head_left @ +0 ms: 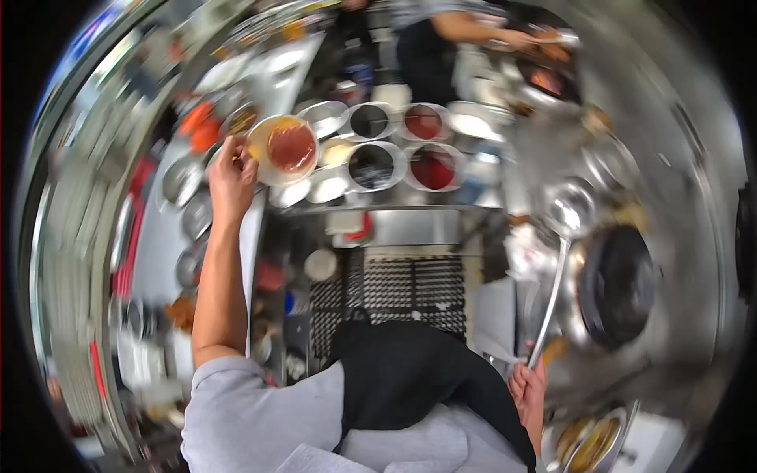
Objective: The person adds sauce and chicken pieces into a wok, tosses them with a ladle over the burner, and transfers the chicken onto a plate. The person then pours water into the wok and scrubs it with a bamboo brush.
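My left hand point(234, 169), arm stretched forward, pinches the rim of a pale round bowl point(264, 169). Reddish-brown sauce point(292, 150) shows inside this bowl, which is above the left end of a group of sauce containers. Low on the right, my right hand point(527, 385) is wrapped around the handle of a long metal ladle point(552, 296). The ladle's round head point(569, 207) points away from me, up and left of a dark wok point(619, 288). Motion blur softens the edges of many things.
Round containers of dark sauce point(376, 165) and red sauce point(431, 167) stand ahead. Metal bowls point(183, 180) line the left counter point(154, 260). Another person's hand point(516, 39) works at a far wok. A black mat point(418, 292) covers the floor. A dish of food point(595, 443) sits lower right.
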Available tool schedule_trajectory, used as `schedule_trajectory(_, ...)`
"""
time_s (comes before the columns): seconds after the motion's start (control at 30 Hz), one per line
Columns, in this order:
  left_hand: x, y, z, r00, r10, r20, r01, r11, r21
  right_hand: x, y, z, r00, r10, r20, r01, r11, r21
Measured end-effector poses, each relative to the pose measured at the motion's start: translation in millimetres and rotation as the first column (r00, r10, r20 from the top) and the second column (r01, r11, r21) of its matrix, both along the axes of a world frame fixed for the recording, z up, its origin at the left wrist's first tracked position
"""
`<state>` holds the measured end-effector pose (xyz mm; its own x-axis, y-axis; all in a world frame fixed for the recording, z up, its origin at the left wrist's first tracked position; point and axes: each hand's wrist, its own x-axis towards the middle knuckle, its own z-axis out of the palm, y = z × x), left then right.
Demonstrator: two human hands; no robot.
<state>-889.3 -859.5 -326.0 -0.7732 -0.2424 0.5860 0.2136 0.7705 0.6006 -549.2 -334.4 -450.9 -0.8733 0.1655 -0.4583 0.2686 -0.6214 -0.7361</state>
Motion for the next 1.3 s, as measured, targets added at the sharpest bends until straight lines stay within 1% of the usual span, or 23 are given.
schedule_trajectory(0.03, -16.1, 55.8, 3.3, 0.994, -0.110, -0.001, 0.110, 0.993, 0.031, 11.7, 18.5, 3.8, 0.999, -0.037, 0.001, 0.037, 0.999, 0.016)
schedule_trajectory(0.1, -39.8, 166.7, 14.1, 0.963, -0.270, -0.001, 0.270, 0.962, -0.045, 27.2, 49.2, 20.2, 0.995, -0.052, -0.084, 0.060, 0.993, 0.102)
schedule_trajectory(0.17, -62.1, 281.5, 20.7, 0.893, -0.450, 0.007, 0.448, 0.887, -0.115, 45.5, 83.1, 30.1, 0.988, -0.098, -0.119, 0.121, 0.971, 0.206)
schedule_trajectory(0.2, -66.9, 341.1, 22.1, 0.825, -0.562, 0.057, 0.563, 0.812, -0.154, 55.7, 97.4, 30.6, 0.982, -0.152, -0.111, 0.174, 0.959, 0.222)
schedule_trajectory(0.27, -71.7, 437.3, 28.8, 0.707, -0.690, 0.157, 0.705, 0.669, -0.235, 69.5, 118.6, 33.8, 0.967, -0.234, -0.101, 0.251, 0.940, 0.230)
schedule_trajectory(0.3, -69.7, 478.8, 31.1, 0.632, -0.720, 0.287, 0.773, 0.613, -0.165, 69.4, 122.0, 37.2, 0.958, -0.271, -0.098, 0.286, 0.931, 0.226)
schedule_trajectory(0.33, -82.7, 521.5, 21.3, 0.620, -0.711, 0.333, 0.785, 0.562, -0.262, 68.8, 124.4, 39.8, 0.950, -0.299, -0.095, 0.313, 0.923, 0.223)
schedule_trajectory(0.37, -67.2, 559.9, 27.2, 0.557, -0.762, 0.329, 0.827, 0.473, -0.305, 70.2, 128.0, 40.2, 0.936, -0.343, -0.081, 0.352, 0.915, 0.198)
schedule_trajectory(0.4, -85.6, 603.9, 6.4, 0.509, -0.807, 0.300, 0.822, 0.351, -0.449, 71.4, 132.1, 38.9, 0.921, -0.384, -0.066, 0.390, 0.905, 0.172)
schedule_trajectory(0.43, -59.7, 639.0, 19.3, 0.502, -0.761, 0.410, 0.848, 0.339, -0.407, 71.4, 135.6, 38.3, 0.905, -0.423, -0.051, 0.426, 0.893, 0.145)
schedule_trajectory(0.47, -68.7, 677.8, 2.4, 0.452, -0.788, 0.417, 0.846, 0.231, -0.481, 71.0, 139.2, 41.9, 0.899, -0.434, -0.051, 0.437, 0.893, 0.109)
schedule_trajectory(0.5, -45.9, 708.7, 7.4, 0.481, -0.733, 0.482, 0.848, 0.250, -0.467, 72.0, 142.6, 43.2, 0.887, -0.456, -0.064, 0.459, 0.888, 0.035)
schedule_trajectory(0.53, -38.8, 741.6, 5.6, 0.456, -0.709, 0.538, 0.837, 0.137, -0.529, 73.6, 144.8, 46.0, 0.874, -0.480, -0.076, 0.479, 0.877, -0.039)
schedule_trajectory(0.57, -27.7, 768.6, 0.0, 0.467, -0.688, 0.555, 0.831, 0.126, -0.543, 74.0, 145.5, 47.7, 0.859, -0.504, -0.087, 0.495, 0.862, -0.111)
schedule_trajectory(0.6, -27.0, 797.3, -12.1, 0.460, -0.697, 0.550, 0.760, -0.011, -0.650, 72.2, 145.1, 51.6, 0.851, -0.519, -0.083, 0.505, 0.851, -0.145)
schedule_trajectory(0.7, 18.1, 839.4, -4.2, 0.433, -0.681, 0.591, 0.741, -0.105, -0.663, 60.3, 142.5, 60.5, 0.833, -0.547, -0.082, 0.521, 0.825, -0.218)
schedule_trajectory(0.77, 31.1, 870.5, -9.0, 0.463, -0.640, 0.613, 0.718, -0.135, -0.683, 51.0, 142.6, 60.9, 0.829, -0.550, -0.103, 0.519, 0.824, -0.227)
schedule_trajectory(0.8, 34.8, 881.7, -12.4, 0.476, -0.620, 0.623, 0.706, -0.152, -0.692, 45.9, 141.5, 63.3, 0.819, -0.565, -0.099, 0.529, 0.810, -0.254)
schedule_trajectory(0.9, 38.9, 908.0, -22.6, 0.429, -0.671, 0.605, 0.622, -0.266, -0.736, 25.4, 140.2, 61.9, 0.792, -0.597, -0.130, 0.541, 0.784, -0.306)
schedule_trajectory(1.0, 37.9, 936.3, -33.7, 0.401, -0.654, 0.642, 0.617, -0.325, -0.716, 7.7, 142.1, 58.1, 0.757, -0.641, -0.130, 0.559, 0.737, -0.379)
schedule_trajectory(1.1, 50.9, 944.1, -24.8, 0.436, -0.608, 0.664, 0.528, -0.424, -0.736, -7.8, 145.1, 54.1, 0.717, -0.690, -0.102, 0.589, 0.677, -0.441)
schedule_trajectory(1.2, 42.3, 969.5, -41.8, 0.381, -0.651, 0.656, 0.516, -0.439, -0.736, -23.2, 146.9, 52.9, 0.678, -0.731, -0.072, 0.627, 0.627, -0.463)
schedule_trajectory(1.3, 45.2, 977.8, -40.1, 0.332, -0.703, 0.629, 0.501, -0.434, -0.749, -34.9, 151.9, 50.8, 0.655, -0.751, -0.082, 0.644, 0.612, -0.459)
